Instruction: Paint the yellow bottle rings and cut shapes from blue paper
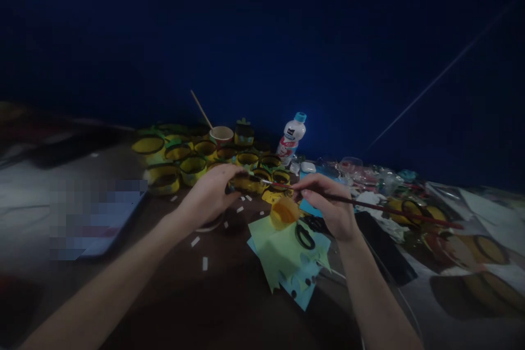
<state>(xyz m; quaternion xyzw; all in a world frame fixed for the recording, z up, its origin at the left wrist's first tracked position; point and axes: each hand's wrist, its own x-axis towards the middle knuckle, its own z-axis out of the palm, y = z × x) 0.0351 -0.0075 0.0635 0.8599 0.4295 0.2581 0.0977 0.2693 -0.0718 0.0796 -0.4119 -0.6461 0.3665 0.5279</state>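
Note:
My right hand (326,202) is closed on a paintbrush (369,203) with a long dark red handle, its bristles pointing left. My left hand (213,191) curls around a small yellow cup (241,181), dim and mostly hidden by the fingers. The brush tip is close to that cup; I cannot tell whether they touch. Behind the hands stand several yellow cups (192,168) with dark rims. Between the hands, an orange-yellow cup (284,212) sits on green paper (270,246), beside black-handled scissors (305,236).
A white bottle with a blue cap (292,134) and a paper cup (222,134) with a stick stand at the back. A tablet-like screen (110,219) lies left, a dark phone-like slab (385,246) right. White scraps (205,263) dot the table. Plastic clutter (369,172) lies back right.

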